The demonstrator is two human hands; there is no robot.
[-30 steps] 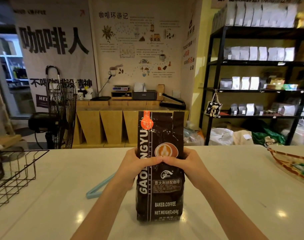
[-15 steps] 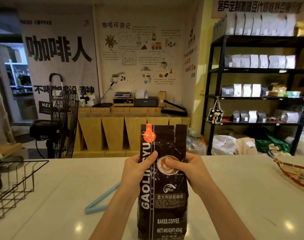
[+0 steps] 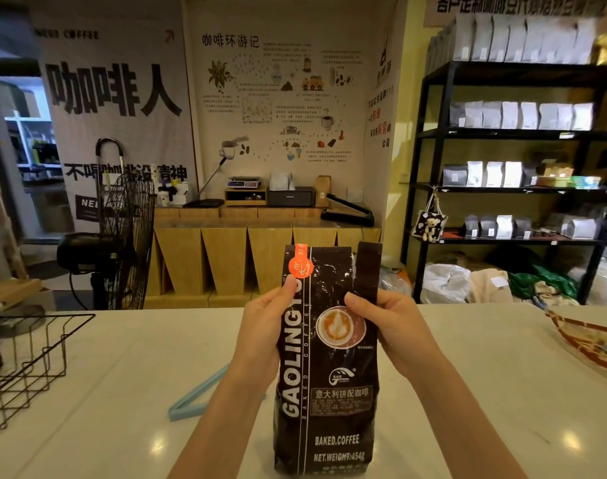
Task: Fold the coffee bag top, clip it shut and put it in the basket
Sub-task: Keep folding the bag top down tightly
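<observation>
1. Both hands pinch the bag [image 3: 326, 375] near its top: left hand [image 3: 264, 326], right hand [image 3: 395, 323].
2. Bag's upright on the counter [image 3: 485, 392], top unfolded w/ a flap up. IMO flatten, then fold even.
3. Clip [image 3: 195, 397] just left of bag, basket [image 3: 29, 368] far left.

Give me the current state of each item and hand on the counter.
Bag: upright on the counter, top unfolded, unclipped.
Clip: lying on the counter left of the bag, unused.
Basket: at the left edge, bag not in it.
Left hand: gripping the bag's left edge.
Right hand: gripping the bag's right edge.
</observation>
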